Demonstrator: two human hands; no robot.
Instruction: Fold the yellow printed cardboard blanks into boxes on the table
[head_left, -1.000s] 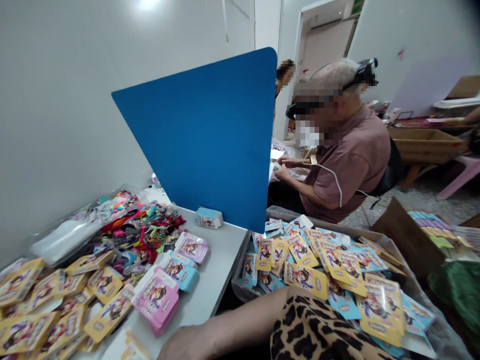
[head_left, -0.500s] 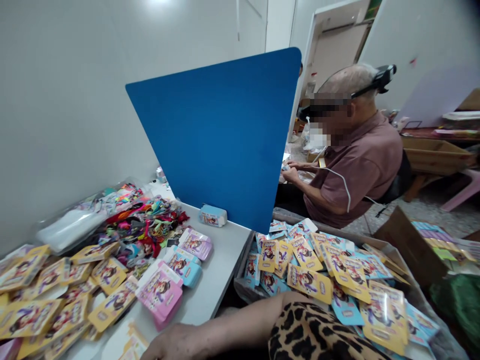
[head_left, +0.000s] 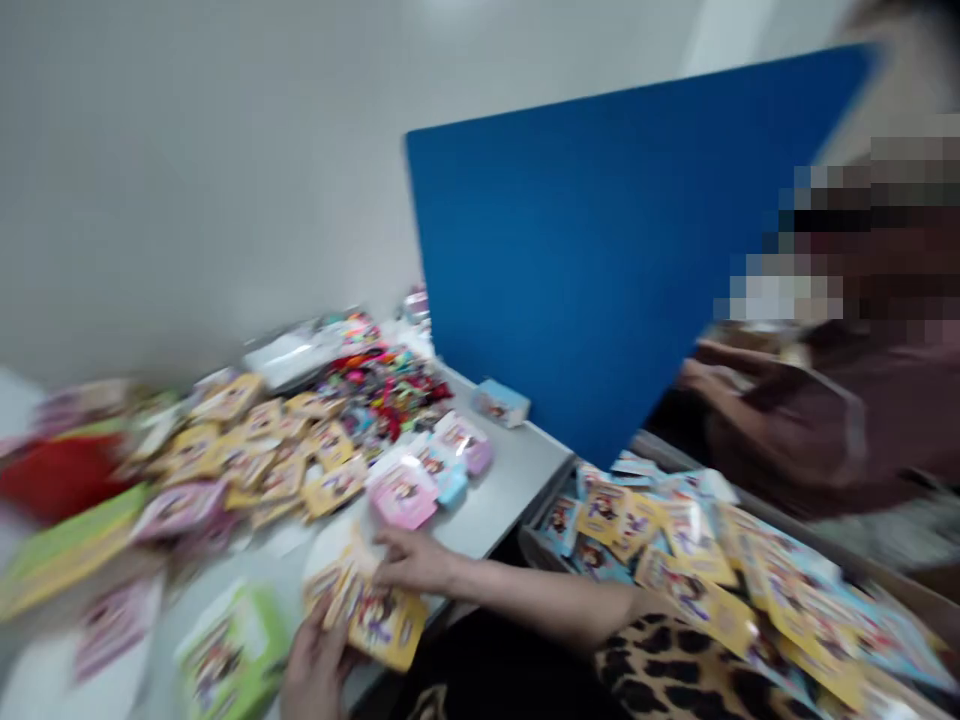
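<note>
My left hand is at the bottom of the view, with fingers and thumb closed on a yellow printed box at the table's front edge. Coming in from the right, my right hand has its fingers at the upper edge of this box, beside a pale cream flap; motion blur softens their exact grip. Just behind lie a pink box, a light blue box and a purple box. To the left of my left hand is a green box.
Several yellow boxes are piled on the table near colourful small items. A blue panel stands at the back. At right, a bin holds yellow and blue printed packs; a co-worker sits beyond.
My view has swung left and down, so the panel and co-worker appear farther right. Both hands now show at the yellow box; earlier only part of my right hand was visible.
</note>
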